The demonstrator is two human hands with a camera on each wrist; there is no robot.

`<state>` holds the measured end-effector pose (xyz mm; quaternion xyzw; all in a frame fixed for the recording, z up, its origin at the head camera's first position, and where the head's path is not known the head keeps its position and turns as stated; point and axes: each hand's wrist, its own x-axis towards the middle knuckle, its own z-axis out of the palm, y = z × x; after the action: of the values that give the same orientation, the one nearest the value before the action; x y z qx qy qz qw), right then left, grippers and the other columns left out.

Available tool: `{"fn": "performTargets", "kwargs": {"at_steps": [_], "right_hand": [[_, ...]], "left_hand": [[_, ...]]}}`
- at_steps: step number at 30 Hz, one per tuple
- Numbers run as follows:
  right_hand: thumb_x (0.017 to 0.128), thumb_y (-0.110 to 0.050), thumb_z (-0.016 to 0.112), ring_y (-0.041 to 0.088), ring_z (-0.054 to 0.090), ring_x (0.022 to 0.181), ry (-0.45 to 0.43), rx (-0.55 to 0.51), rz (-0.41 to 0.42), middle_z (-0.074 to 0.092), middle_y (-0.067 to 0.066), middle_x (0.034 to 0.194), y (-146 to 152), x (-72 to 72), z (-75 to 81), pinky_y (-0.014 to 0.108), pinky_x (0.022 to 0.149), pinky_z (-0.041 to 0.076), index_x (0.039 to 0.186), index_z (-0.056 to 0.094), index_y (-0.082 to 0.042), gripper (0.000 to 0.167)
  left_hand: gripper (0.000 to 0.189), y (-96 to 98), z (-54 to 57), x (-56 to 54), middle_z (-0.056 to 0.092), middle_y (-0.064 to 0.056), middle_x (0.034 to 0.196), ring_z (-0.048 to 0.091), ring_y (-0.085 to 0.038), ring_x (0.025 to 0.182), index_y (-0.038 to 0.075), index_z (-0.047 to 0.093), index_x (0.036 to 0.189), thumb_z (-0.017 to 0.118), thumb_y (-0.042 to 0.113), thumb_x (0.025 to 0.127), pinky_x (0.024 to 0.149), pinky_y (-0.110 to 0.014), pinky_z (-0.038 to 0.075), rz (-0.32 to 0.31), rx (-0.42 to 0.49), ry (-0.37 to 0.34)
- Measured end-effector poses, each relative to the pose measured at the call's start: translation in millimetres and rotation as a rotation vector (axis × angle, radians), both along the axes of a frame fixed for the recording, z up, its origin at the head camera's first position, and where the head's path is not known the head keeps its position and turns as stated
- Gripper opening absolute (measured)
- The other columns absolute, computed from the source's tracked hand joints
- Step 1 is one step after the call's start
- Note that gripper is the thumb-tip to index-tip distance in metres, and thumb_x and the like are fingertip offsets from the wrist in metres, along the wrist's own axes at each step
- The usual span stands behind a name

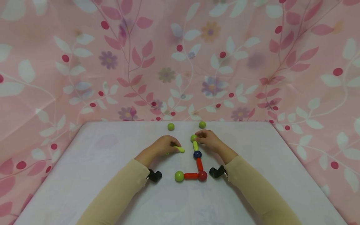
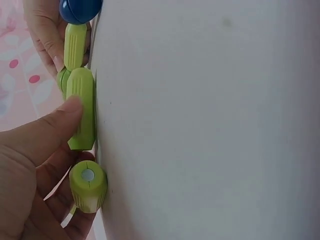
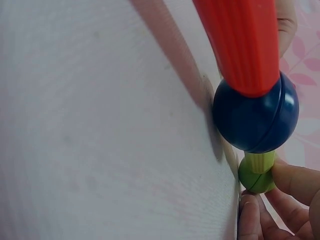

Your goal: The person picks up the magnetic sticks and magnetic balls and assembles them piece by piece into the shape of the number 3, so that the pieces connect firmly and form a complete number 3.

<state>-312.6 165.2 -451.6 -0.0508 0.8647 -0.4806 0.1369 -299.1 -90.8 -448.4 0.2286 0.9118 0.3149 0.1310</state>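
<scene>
My left hand point(image 1: 164, 145) pinches a yellow-green rod point(image 2: 81, 110) between thumb and fingers, low over the table. A second yellow-green rod point(image 2: 88, 185) lies by its lower fingers, end toward the left wrist camera. On the right, my right hand point(image 1: 208, 140) grips a green ball point(image 1: 193, 138) at the far end of a joined chain. From that ball a yellow-green rod point(image 1: 195, 146) runs to a blue ball point(image 3: 255, 117). A red rod point(image 1: 199, 164) links the blue ball to a dark red ball point(image 1: 202, 175); another red rod point(image 1: 191, 176) leads left to a green ball point(image 1: 179, 176).
Two loose green balls, a left one point(image 1: 171, 126) and a right one point(image 1: 202, 124), sit near the back edge of the white table point(image 1: 112, 200). Behind it hangs a pink floral cloth point(image 1: 157, 62). Black wrist cameras jut inward from both sleeves.
</scene>
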Motion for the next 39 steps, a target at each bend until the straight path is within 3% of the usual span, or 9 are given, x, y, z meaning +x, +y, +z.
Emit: {"fn": "performTargets", "kwargs": {"at_steps": [16,23,30,39], "right_hand": [[0.096,-0.021,0.07,0.023,0.057,0.102,0.002,0.002,0.001,0.065,0.01,0.116,1.7,-3.1,-3.9,0.031,0.085,0.049,0.125,0.064,-0.006,0.034],[0.096,-0.02,0.07,0.023,0.057,0.104,-0.001,-0.013,0.001,0.065,0.011,0.117,1.7,-2.7,-3.1,0.032,0.087,0.048,0.126,0.064,-0.005,0.034],[0.096,-0.021,0.07,0.022,0.058,0.104,-0.015,-0.022,-0.007,0.065,0.011,0.118,1.1,-2.4,-4.0,0.03,0.086,0.048,0.126,0.064,-0.005,0.034],[0.097,-0.021,0.068,0.022,0.059,0.103,-0.012,-0.023,-0.003,0.066,0.012,0.119,0.2,-0.9,-1.2,0.032,0.087,0.049,0.127,0.063,-0.004,0.035]], "left_hand": [[0.015,11.0,5.9,-14.6,0.07,0.005,0.106,0.062,-0.016,0.099,0.019,0.075,0.107,0.074,0.025,0.093,0.092,-0.035,0.05,0.163,0.091,0.003],[0.015,17.2,5.2,-23.0,0.069,0.004,0.106,0.062,-0.017,0.1,0.018,0.075,0.107,0.073,0.025,0.093,0.089,-0.034,0.051,0.169,0.103,-0.009],[0.015,24.2,-2.5,-30.8,0.07,0.003,0.102,0.062,-0.015,0.095,0.016,0.075,0.106,0.074,0.024,0.093,0.088,-0.033,0.05,0.175,0.074,-0.011],[0.016,29.3,0.0,-29.8,0.07,0.002,0.103,0.063,-0.016,0.098,0.015,0.075,0.107,0.073,0.024,0.093,0.092,-0.035,0.05,0.18,0.067,-0.02]]}}
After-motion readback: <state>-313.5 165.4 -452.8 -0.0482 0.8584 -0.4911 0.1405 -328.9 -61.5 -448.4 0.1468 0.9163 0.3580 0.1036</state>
